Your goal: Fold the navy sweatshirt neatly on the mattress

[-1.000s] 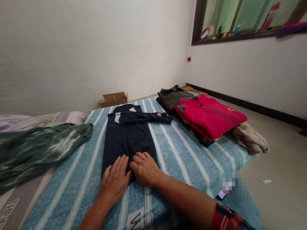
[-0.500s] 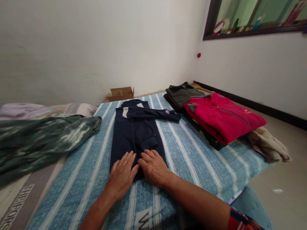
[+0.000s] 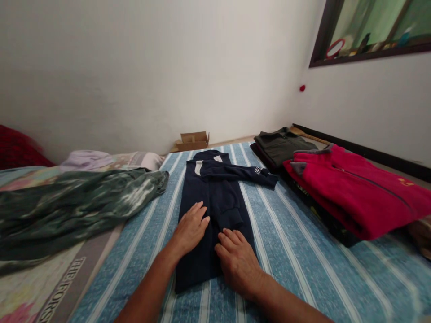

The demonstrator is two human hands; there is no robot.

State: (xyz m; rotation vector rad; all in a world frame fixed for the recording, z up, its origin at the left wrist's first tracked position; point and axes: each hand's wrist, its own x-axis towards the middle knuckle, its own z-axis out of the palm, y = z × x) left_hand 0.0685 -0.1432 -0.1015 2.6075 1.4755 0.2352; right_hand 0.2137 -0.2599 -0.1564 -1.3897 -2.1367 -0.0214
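A dark navy sweatshirt (image 3: pixel 197 193) lies on the bed in front of me, its body in a long narrow shape. One sleeve with white lettering sticks out to the right, while the other runs down the body towards me. My left hand (image 3: pixel 191 226) rests on the left side of the sweatshirt, fingers stretched out. On its lower right part lies my right hand (image 3: pixel 237 260), palm down with the fingers slightly bent. Neither hand grips the cloth visibly.
A folded pink fleece jacket (image 3: pixel 360 188) tops a stack at the right, by folded dark clothes (image 3: pixel 283 146). Green patterned clothing (image 3: pixel 77 202) spreads out at the left. Blue striped bedding (image 3: pixel 286 251) covers the bed. A cardboard box (image 3: pixel 193 140) stands by the far wall.
My left hand has slid up the sweatshirt, away from its near edge, and the hands are further apart. The view has turned left, so everything sits further right.
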